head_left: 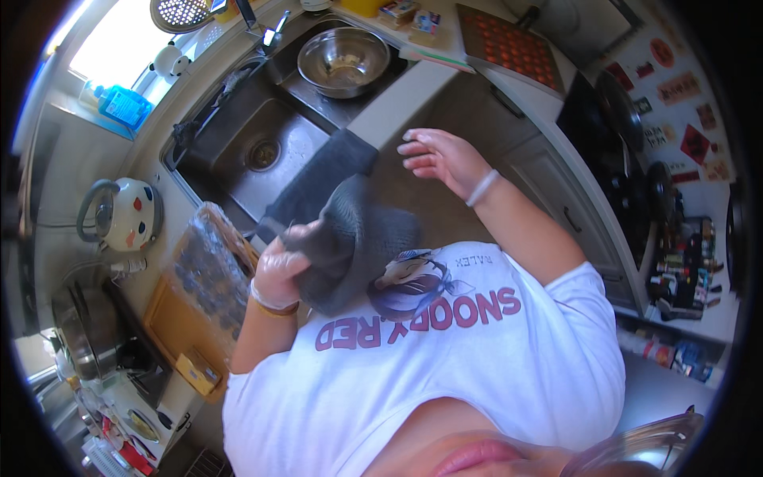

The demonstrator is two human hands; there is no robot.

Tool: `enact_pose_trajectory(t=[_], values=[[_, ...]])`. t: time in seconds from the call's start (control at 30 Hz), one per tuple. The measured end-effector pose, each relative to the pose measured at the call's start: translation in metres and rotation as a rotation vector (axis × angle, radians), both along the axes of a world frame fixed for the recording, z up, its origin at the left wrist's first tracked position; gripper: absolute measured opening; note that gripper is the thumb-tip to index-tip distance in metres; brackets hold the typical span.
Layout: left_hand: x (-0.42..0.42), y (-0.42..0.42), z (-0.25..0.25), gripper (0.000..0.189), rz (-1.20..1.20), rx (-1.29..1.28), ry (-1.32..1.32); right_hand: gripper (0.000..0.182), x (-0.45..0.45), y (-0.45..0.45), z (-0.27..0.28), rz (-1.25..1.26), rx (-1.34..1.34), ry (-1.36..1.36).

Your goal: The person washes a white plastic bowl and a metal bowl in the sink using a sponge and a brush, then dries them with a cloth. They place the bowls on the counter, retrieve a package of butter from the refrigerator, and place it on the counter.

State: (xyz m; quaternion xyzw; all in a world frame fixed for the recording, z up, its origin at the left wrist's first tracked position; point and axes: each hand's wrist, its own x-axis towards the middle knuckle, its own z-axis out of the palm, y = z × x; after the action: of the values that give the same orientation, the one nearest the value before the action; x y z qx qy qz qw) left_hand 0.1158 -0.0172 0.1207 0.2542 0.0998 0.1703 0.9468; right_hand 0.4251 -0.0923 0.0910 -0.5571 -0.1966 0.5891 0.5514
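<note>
My left hand (279, 268), in a thin clear glove, grips a dark grey knitted cloth (343, 250) in front of my shirt; part of the cloth is blurred. Above the cabinet front, my right hand (438, 156), also gloved, is raised with nothing in it and its fingers slightly bent. Another dark grey cloth (325, 170) hangs over the front edge of the double sink (292, 128). A steel mixing bowl (344, 59) stands at the right basin, with some residue at its bottom.
Left of the sink are a plastic-wrapped tray (211, 274), a wooden board (173, 316) and an electric kettle (128, 214). Right of it, a baking tray with rows of round orange-red pieces (515, 50) lies on the counter. Beyond stand a black hob and pans (620, 113).
</note>
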Motion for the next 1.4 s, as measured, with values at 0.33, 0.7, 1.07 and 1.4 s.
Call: enact_pose_trajectory(t=[0.33, 0.7, 1.07, 1.4], values=[[0.020, 0.096, -0.042, 0.023, 0.539, -0.151, -0.076, 0.070, 0.117, 0.278, -0.134, -0.246, -0.504, -0.021], [0.090, 0.075, -0.007, 0.023, 1.126, -0.156, 0.129, 0.027, 0.162, 0.336, -0.235, -0.022, -0.663, 0.377], [0.158, 0.072, 0.012, 0.023, 1.208, -0.084, 0.137, 0.039, 0.131, 0.318, -0.188, 0.476, -0.504, -0.134], [0.113, 0.049, -0.004, 0.029, 1.261, 0.008, 0.170, 0.077, 0.097, 0.340, -0.088, 0.480, 0.913, -1.154]])
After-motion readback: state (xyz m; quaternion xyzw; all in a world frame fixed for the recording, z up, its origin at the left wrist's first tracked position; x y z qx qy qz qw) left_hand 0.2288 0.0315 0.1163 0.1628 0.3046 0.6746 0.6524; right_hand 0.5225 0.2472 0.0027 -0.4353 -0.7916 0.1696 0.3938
